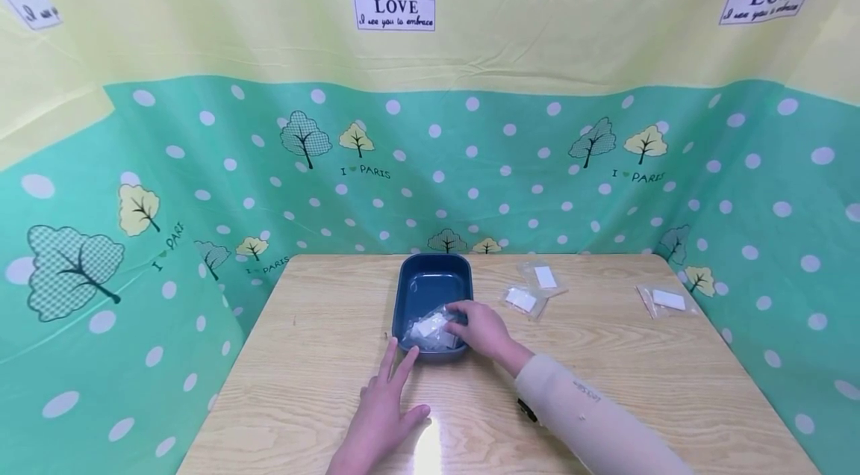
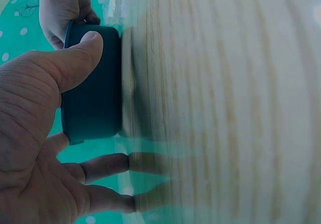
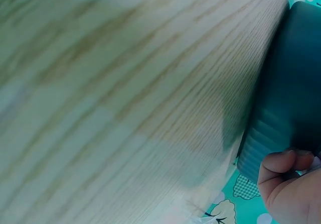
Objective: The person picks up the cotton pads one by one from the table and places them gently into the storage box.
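Observation:
A dark blue rectangular tray (image 1: 430, 260) stands on the table, with clear plastic bags (image 1: 433, 327) holding white pieces inside its near end. Over the tray's right side, my right hand (image 1: 485, 329) pinches a clear bag between thumb and fingers. In the right wrist view its curled fingers (image 3: 283, 166) are by the tray wall, and the bag is mostly out of sight. My left hand (image 1: 383, 411) is at the tray's near left corner, its fingers spread and extended. In the left wrist view the thumb (image 2: 83, 58) lies in front of the tray's outer wall (image 2: 95, 98).
Two clear bags with white pieces, one (image 1: 543, 278) behind the other (image 1: 521, 299), lie right of the tray. Another such bag (image 1: 668, 301) is near the table's right edge. A patterned green and yellow curtain (image 1: 430, 161) surrounds the wooden table (image 1: 322, 355).

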`<state>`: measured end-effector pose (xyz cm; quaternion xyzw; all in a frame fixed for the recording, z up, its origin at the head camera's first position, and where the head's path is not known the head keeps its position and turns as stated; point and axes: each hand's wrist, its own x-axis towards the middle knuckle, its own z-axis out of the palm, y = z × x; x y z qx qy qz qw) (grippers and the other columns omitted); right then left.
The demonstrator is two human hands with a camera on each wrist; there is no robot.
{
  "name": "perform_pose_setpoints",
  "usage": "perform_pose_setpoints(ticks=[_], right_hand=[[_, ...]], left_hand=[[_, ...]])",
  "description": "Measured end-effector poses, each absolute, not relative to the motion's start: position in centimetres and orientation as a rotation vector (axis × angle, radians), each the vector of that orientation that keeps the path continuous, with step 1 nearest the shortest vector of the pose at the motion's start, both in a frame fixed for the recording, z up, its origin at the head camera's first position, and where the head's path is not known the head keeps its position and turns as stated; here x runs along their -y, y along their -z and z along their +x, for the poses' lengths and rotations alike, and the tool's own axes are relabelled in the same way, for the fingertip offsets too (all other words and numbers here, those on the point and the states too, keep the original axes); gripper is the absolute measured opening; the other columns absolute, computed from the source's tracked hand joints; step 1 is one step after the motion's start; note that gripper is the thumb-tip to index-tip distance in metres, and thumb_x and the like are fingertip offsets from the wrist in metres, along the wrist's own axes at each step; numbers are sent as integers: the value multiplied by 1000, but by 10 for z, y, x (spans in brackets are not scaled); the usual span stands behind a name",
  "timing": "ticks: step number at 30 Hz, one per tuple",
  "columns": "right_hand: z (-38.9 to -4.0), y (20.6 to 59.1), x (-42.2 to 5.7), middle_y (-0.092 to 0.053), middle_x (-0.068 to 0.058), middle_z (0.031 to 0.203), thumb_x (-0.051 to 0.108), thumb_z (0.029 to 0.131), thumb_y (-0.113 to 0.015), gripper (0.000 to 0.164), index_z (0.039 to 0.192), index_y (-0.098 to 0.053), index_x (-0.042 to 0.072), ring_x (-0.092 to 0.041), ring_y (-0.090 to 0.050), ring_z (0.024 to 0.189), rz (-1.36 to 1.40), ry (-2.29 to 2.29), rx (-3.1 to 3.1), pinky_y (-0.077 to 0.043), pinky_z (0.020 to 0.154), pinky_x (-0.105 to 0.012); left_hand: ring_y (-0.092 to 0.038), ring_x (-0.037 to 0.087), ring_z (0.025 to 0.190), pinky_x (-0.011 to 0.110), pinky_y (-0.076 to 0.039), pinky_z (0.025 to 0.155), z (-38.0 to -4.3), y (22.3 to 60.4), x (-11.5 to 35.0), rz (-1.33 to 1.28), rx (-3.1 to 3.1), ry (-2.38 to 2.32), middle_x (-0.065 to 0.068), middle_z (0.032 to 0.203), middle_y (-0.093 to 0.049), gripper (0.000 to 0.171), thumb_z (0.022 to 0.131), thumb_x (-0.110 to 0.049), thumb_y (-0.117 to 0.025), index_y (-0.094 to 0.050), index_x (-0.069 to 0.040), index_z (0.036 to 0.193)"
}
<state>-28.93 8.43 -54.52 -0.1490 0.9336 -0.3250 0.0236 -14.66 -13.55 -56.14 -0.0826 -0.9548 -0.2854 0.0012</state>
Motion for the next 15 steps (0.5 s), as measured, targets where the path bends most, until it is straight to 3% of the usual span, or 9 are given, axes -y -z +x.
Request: perform_pose_setpoints(ticks=[11,15], right_hand=[[-288,547,-86,-71,-10,142,34,97,-80,43,135,-73,16,-36,-66,134,-515,998,-2917,-55,114,-55],[-285,542,-89,-66,-11,150,35,97,-79,44,137,-72,17,-37,-62,139,-539,984,-2954,-52,116,-57]], left_hand=[[-52,68,134,91,-39,101,-144,561,137,-282,2961,893,16,181,-13,99,87,-40,-88,-35,-27,168],[-52,69,133,91,-39,101,-144,560,137,-285,2958,893,16,181,-13,99,86,-40,-88,-34,-27,169]])
